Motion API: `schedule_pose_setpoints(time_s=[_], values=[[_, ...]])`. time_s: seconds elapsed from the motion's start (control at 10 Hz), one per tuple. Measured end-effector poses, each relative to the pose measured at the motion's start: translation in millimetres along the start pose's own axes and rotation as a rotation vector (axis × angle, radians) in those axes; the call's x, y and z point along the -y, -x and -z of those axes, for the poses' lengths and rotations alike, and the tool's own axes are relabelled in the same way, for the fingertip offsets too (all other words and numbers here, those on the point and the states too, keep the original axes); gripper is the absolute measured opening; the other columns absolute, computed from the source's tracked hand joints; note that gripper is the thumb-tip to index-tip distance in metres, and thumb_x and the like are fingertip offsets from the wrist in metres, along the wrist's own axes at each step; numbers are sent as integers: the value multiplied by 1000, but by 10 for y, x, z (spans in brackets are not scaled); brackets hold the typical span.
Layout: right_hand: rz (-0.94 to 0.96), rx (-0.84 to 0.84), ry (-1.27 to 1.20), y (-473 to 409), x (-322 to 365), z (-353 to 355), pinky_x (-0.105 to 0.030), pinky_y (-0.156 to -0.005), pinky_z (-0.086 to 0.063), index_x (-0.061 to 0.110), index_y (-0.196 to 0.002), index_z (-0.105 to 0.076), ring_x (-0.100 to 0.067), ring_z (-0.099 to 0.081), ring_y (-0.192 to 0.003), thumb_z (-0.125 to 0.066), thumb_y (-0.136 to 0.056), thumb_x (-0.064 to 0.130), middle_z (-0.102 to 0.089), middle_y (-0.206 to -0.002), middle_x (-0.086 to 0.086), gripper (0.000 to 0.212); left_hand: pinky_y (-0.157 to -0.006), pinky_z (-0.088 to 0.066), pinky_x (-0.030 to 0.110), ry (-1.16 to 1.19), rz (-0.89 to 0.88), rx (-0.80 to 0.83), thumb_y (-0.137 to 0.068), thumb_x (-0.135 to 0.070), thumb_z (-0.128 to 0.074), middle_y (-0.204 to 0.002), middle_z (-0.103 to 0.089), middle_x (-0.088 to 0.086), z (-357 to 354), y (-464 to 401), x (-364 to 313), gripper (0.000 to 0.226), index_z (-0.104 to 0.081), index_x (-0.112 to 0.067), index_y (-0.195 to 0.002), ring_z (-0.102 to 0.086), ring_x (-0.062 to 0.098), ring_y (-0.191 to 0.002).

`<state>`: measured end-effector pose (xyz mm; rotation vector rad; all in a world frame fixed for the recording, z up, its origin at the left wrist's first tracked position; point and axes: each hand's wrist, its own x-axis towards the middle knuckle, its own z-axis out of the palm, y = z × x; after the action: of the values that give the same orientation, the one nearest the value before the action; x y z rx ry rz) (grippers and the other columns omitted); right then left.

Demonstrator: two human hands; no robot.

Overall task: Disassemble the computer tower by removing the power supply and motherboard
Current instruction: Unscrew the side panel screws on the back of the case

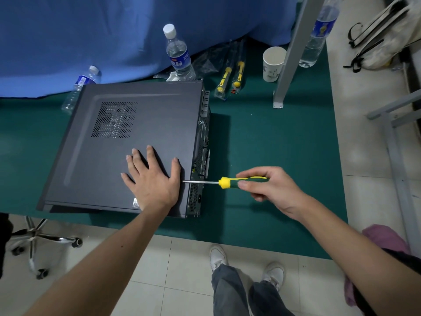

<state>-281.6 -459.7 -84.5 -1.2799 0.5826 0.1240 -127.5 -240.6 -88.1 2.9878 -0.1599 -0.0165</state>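
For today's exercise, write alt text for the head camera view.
A person's left hand presses flat on a closed computer tower lying sideways on a green table, while the right hand drives a yellow-handled screwdriver into its rear edge.

A: so what kind of room is this? someone's home?

B: nah, looks like a workroom or training lab. The bench has a green mat [284, 144] over it, and a blue cloth [114, 37] hangs across the top of the frame like a divider. Grey metal frame leg [293, 53] upper right, pale tiled floor [159, 270] at the bottom.

A: any gear around?

B: 2 bagged screwdrivers [230, 76] top center, 3 water bottles [178, 53], a paper cup [272, 63], and an office chair base [38, 240] on casters lower left. Bags [376, 37] dumped upper right. Shared workspace vibe.
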Motion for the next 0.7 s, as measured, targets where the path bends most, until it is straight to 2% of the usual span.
schedule_pose_setpoints(time_s=[0.2, 0.3, 0.4, 0.5, 0.7], values=[[6, -84, -35, 25, -16, 36, -20, -47, -35, 18, -92, -78, -14, -44, -55, -82, -77, 24, -57, -65, 0, 17, -118, -5, 57, 6, -6, -7, -89, -67, -23, -161, -16, 14, -8, 8, 6, 80, -25, -21, -153, -5, 30, -150], [-13, -167, -100, 86, -70, 198, -20, -46, -33, 16, -92, -78, -14, -43, -58, -80, -77, 23, -53, -68, -8, 17, -118, -6, 57, 2, -6, -14, -89, -67, -23, -161, -17, 15, -21, 3, 15, 79, -25, -21, -153, -6, 30, -150], [-21, -181, -121, 113, -101, 217, -20, -46, -32, 15, -93, -78, -15, -42, -59, -79, -78, 21, -53, -73, -12, 16, -118, -6, 57, 5, -9, -14, -89, -67, -23, -161, -17, 15, -27, 7, 17, 79, -24, -21, -153, -6, 30, -150], [-37, -174, -130, 141, -133, 175, -19, -45, -33, 15, -92, -78, -16, -41, -60, -80, -76, 23, -52, -75, -15, 19, -118, -6, 57, 11, -8, -17, -89, -67, -24, -161, -17, 15, -29, 5, 19, 79, -25, -20, -153, -6, 30, -150], [-39, -169, -147, 159, -145, 144, -18, -46, -34, 15, -92, -78, -16, -41, -60, -84, -62, 36, -54, -76, -13, 37, -118, -7, 57, 9, -8, -19, -89, -68, -25, -161, -17, 15, -36, 4, 25, 79, -25, -20, -153, -7, 30, -150]])
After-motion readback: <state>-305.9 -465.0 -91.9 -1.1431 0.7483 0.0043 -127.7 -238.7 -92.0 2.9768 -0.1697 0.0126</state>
